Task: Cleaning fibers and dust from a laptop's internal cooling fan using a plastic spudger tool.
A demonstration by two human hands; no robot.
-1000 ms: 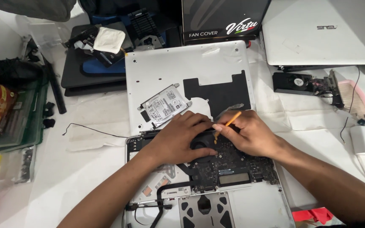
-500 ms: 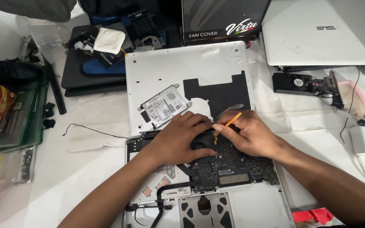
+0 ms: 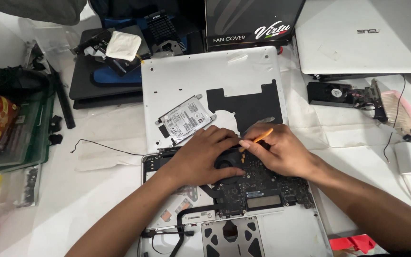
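**Two hands at the fan of an opened laptop**

The opened laptop (image 3: pixel 243 209) lies at the near middle of the tabletop (image 3: pixel 101 190), its bottom cover off, so the dark circuit board (image 3: pixel 258 190), the fan (image 3: pixel 227 164) and the underside of the trackpad (image 3: pixel 229 235) all show. The orange tool (image 3: pixel 258 139), a thin stick, points down and left toward the board just beside the fan.

The right hand (image 3: pixel 281 152) holds that tool; its grip is pressed together, thumb and forefinger pinching the orange stick near its lower end, the other fingers curled beneath. The left hand (image 3: pixel 200 159) lies palm down across the upper left of the laptop. Its fingers are loosely spread and rest on the fan and the board next to it; whether they hold anything small under them cannot be told. The fingertips of the two hands nearly meet over the fan.

Just beyond the hands lies the removed silver bottom cover (image 3: pixel 205 81), inner side up, with a black liner patch (image 3: pixel 246 104). A hard drive (image 3: pixel 185 119) rests tilted on this cover. Farther back stand a black box (image 3: pixel 250 21) and a closed white laptop (image 3: pixel 362 35). To the left are a dark laptop (image 3: pixel 96 88) with a white cloth (image 3: pixel 123 45) on it, and a green tray (image 3: pixel 32 131) at the tabletop's edge.
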